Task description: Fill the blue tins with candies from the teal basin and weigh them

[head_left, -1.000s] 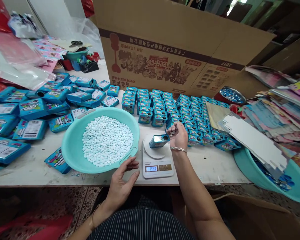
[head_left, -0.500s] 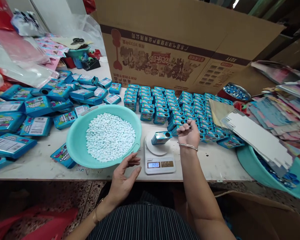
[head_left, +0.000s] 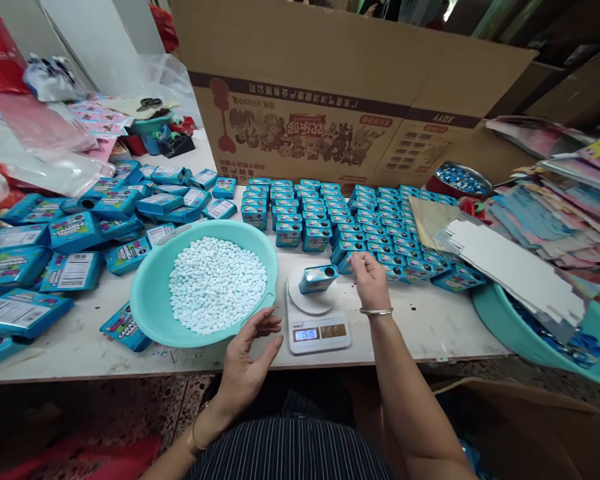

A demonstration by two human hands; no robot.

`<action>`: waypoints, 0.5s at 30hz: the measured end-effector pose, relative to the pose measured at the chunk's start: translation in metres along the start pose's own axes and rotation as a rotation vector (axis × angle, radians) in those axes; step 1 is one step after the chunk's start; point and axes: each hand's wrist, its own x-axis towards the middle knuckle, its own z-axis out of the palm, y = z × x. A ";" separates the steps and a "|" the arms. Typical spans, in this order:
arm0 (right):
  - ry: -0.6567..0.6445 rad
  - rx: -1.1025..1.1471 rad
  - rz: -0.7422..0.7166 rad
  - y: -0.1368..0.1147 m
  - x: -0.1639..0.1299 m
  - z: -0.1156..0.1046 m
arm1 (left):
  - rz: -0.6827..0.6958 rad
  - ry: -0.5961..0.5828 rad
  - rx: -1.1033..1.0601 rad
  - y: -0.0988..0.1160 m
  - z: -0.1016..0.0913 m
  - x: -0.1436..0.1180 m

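Cartons dominate the far side of the table: one big printed cardboard box (head_left: 330, 100) stands behind rows of small blue tins (head_left: 340, 213) packed upright and touching, with looser blue packets (head_left: 75, 230) heaped at the left. Nearer, we see a teal basin (head_left: 153, 293) of white tablets (head_left: 215, 283) at the left, and just to its right a white scale (head_left: 316, 317) whose display (head_left: 306, 334) is lit. One blue tin (head_left: 318, 279) lies on its side on the pan, round opening facing near and right. Our right hand (head_left: 371, 283) hovers just right of that tin with fingers curled loosely, pinched at the tips; what they hold, if anything, is too small to tell. Our left hand (head_left: 245, 360) is open and empty, cupped at the near rim of the basin. To weigh well, we judge, both hands should stay off the pan and the tin should rest wholly on it, clear of the basin rim, before the reading is trusted; any top-up is best dropped singly through the opening.
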 end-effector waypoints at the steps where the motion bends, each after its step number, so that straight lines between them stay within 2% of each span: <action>1: -0.053 -0.114 -0.039 -0.001 0.001 0.000 | 0.001 -0.002 0.001 0.001 0.000 0.000; 8: -0.378 -0.829 -0.146 -0.018 0.009 0.012 | -0.008 0.011 0.001 -0.001 0.002 0.000; 11: -0.447 -0.947 -0.167 -0.018 0.013 0.013 | -0.010 0.022 -0.001 -0.005 0.000 0.000; 15: -0.465 -0.942 -0.212 -0.018 0.017 0.007 | -0.015 0.020 -0.004 -0.008 -0.002 -0.001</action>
